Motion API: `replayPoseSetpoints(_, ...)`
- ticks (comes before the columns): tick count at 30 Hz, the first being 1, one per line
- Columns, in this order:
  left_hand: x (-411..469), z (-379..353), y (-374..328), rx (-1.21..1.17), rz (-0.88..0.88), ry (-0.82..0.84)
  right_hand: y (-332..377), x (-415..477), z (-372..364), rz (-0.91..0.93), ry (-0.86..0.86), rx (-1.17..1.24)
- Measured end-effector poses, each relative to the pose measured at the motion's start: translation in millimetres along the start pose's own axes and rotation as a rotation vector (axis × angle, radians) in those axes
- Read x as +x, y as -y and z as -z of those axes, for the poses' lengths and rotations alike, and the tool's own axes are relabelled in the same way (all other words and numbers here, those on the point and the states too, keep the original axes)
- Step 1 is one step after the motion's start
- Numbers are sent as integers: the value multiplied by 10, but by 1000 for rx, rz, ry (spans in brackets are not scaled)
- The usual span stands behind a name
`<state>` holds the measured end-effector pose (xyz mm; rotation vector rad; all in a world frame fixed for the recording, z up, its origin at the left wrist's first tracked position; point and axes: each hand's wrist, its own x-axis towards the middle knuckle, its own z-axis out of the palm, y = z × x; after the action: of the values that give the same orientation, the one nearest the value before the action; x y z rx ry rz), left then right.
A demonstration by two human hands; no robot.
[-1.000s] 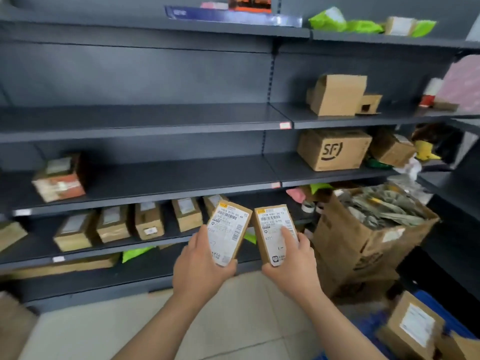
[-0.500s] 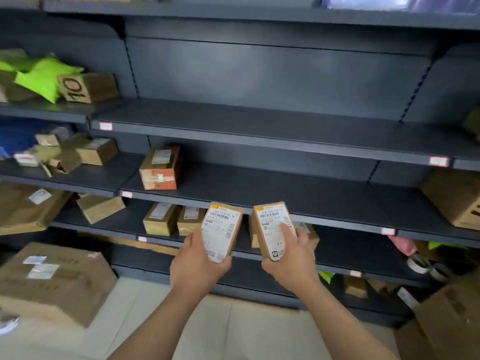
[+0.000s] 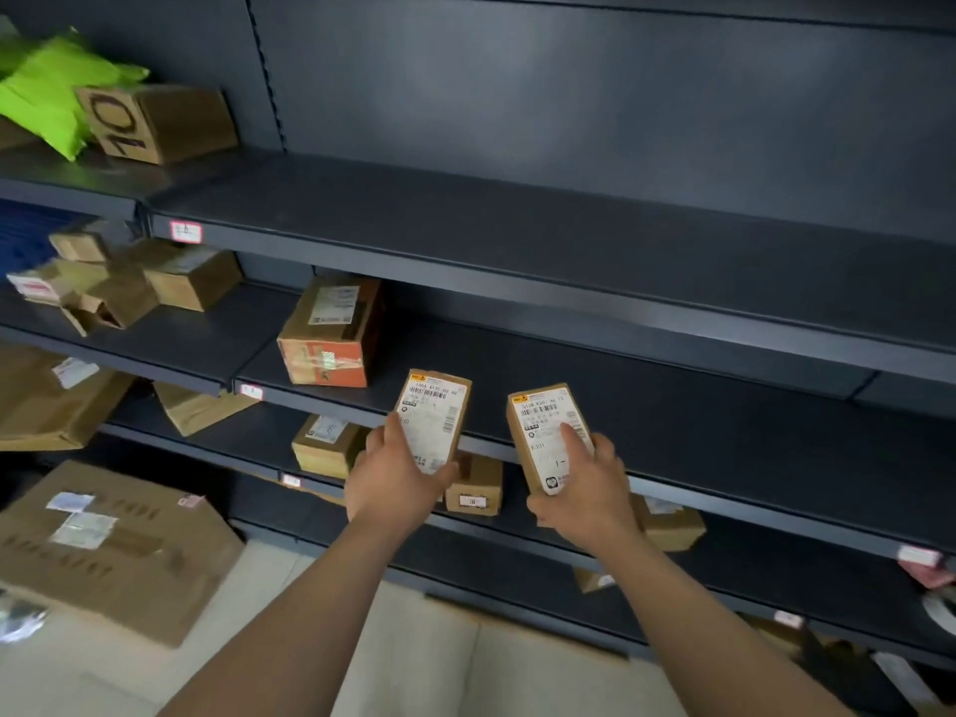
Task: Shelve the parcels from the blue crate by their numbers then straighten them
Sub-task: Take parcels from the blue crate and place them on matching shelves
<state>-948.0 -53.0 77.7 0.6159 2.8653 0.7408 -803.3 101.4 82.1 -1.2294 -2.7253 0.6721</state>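
Left hand [image 3: 398, 483] grips one parcel [image 3: 433, 419], right hand [image 3: 582, 483] grips another [image 3: 548, 437] — both upright, labels facing camera, held apart in front of the middle shelf [image 3: 621, 406]. Orange-taped box [image 3: 331, 333] sits on that shelf at 10 o'clock from the left parcel.

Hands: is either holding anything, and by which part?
Left hand grips one small labelled parcel at its lower end; right hand grips another parcel likewise.

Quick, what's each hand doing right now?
Left hand: closed on a small brown cardboard parcel.
Right hand: closed on a second small brown labelled parcel.
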Motion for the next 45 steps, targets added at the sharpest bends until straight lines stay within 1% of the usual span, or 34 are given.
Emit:
replayPoseSetpoints(3, 426, -127, 15, -9, -3, 27, 69, 305, -156, -14, 17, -9)
replayPoseSetpoints(13, 1744, -576, 98, 51, -58, 120, 359, 1254, -739, -57, -43, 32)
replayPoseSetpoints(18, 2261, -798, 152, 76, -57, 149, 449, 1636, -935, -73, -88, 19)
replayPoseSetpoints(21, 2480, -901, 182, 84, -32, 159, 477, 1808, -1017, -82, -84, 10)
replayPoseSetpoints(26, 2649, -1038, 250, 65, 3, 131, 505, 2025, -1089, -57, -68, -10)
replayPoseSetpoints(32, 2713, -1104, 252, 57, 6, 113, 566, 2262, -1159, -30, -20, -46)
replayPoseSetpoints(36, 2651, -1061, 340, 131, -93, 43, 636, 2474, -1206, -9, -18, -86)
replayPoseSetpoints(42, 2443, -898, 366, 250, -256, 10, 674, 2657, -1229, 32, -1, -129)
replayPoseSetpoints(45, 2281, -794, 294, 255, -316, 16, 641, 2564, -1162, 75, -47, -115)
